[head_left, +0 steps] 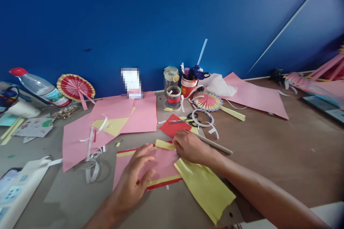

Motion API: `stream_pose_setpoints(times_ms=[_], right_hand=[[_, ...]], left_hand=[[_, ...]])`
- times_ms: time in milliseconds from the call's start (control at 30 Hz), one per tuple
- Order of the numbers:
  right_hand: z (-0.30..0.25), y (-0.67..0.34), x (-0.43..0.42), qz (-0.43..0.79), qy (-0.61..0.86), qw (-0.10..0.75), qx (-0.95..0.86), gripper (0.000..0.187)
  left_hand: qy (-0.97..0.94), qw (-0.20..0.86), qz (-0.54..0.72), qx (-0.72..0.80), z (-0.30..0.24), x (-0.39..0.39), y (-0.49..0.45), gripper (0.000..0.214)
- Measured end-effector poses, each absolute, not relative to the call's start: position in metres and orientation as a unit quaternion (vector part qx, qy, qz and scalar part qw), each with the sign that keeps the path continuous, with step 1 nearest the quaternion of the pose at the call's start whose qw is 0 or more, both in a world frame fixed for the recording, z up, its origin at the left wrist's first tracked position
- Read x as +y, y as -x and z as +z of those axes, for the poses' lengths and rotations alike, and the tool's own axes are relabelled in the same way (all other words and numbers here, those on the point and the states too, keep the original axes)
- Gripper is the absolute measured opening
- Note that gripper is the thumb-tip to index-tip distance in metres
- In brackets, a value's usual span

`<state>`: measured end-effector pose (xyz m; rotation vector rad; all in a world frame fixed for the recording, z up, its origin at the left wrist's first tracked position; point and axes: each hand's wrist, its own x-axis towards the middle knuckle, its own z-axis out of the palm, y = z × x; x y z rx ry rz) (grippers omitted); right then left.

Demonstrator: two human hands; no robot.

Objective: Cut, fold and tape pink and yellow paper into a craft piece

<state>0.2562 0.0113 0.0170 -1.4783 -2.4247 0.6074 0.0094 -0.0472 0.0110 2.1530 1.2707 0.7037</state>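
Note:
My left hand [134, 182] lies with fingers spread on a pink paper sheet [163, 166] edged with red and yellow strips. My right hand [190, 146] rests curled at that sheet's upper right corner, fingers pressed down on a yellow strip [164, 145]; whether it grips the strip is unclear. A yellow paper sheet [206, 189] lies under my right wrist. Just beyond the hand are a red paper piece [172, 128], scissors [185, 120] and a wooden stick [215, 144].
Large pink sheets [129, 114] cover the left middle, another pink sheet [255, 94] lies at right. A paper fan [75, 86], water bottle [40, 87], jar [171, 77], cup of pens [188, 84] and tape rolls [201, 116] line the blue wall. A phone [10, 186] sits bottom left.

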Motion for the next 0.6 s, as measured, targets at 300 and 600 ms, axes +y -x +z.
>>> stream_pose_setpoints(times_ms=[300,600], right_hand=[[0.04,-0.218,-0.011,0.378,0.547,0.312,-0.678,0.012],[0.044,-0.272,-0.003,0.257,0.557,0.315,-0.724,0.021]], left_hand=[[-0.566,0.521,0.367,0.523,0.041,-0.028,-0.04,0.038],[-0.498,0.544,0.399,0.544,0.021,-0.009,-0.035,0.027]])
